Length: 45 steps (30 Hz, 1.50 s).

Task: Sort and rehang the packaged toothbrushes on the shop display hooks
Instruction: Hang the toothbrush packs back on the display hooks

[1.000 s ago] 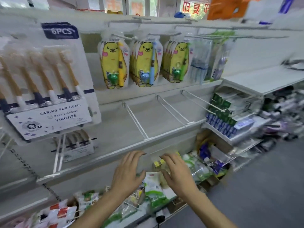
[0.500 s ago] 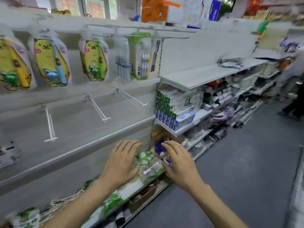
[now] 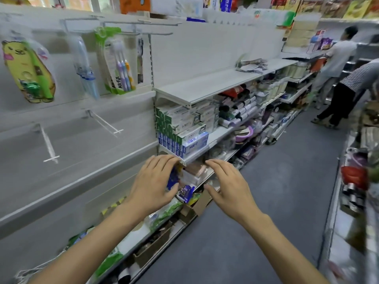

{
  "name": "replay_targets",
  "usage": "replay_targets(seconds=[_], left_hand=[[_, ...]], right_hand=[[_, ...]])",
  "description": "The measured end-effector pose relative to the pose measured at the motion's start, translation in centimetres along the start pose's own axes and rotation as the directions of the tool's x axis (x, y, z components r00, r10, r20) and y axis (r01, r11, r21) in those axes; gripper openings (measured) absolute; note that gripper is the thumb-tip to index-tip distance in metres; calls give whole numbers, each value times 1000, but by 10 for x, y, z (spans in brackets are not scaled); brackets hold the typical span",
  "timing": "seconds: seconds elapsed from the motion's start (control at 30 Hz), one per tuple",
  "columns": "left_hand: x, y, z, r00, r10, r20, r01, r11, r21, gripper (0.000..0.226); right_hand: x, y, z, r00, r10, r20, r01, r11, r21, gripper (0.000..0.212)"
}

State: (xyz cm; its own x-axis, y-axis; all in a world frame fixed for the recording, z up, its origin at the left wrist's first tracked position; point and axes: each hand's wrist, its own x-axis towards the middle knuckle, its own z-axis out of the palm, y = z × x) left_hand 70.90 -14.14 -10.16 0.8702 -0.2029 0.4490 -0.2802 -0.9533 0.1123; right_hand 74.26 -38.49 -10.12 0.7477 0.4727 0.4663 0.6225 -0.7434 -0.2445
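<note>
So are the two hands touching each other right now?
Apart. The head view shows a clear gap between the left hand and the right hand, with packages on the low shelf visible between them.

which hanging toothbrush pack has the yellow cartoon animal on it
The far-left pack. The clear blue-brush pack and the green All-fix pack beside it show none.

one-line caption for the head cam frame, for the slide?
Both hands, left and right, reach open toward packets on the low shelf, below bare display hooks and hanging toothbrush packs.
</note>
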Motion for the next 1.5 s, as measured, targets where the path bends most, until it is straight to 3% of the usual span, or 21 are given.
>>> replay_targets(seconds=[0.53, 0.87, 1.07, 1.5], left_hand=[[239, 9, 111, 986, 166, 10, -165, 985, -38, 60], [377, 26, 171, 971, 236, 24, -234, 969, -79, 59], [439, 39, 209, 975, 223, 18, -220, 970, -105, 58], [621, 88, 307, 998, 64, 13, -64, 998, -17, 57]], right_hand=[[106, 194, -3, 991, 131, 29, -126, 983, -137, 60], [187, 306, -10, 974, 221, -38, -224, 966, -126, 60], [228, 384, -1, 971, 238, -33, -241, 966, -99, 60], [345, 609, 0, 995, 91, 40, -90, 995, -35, 59]])
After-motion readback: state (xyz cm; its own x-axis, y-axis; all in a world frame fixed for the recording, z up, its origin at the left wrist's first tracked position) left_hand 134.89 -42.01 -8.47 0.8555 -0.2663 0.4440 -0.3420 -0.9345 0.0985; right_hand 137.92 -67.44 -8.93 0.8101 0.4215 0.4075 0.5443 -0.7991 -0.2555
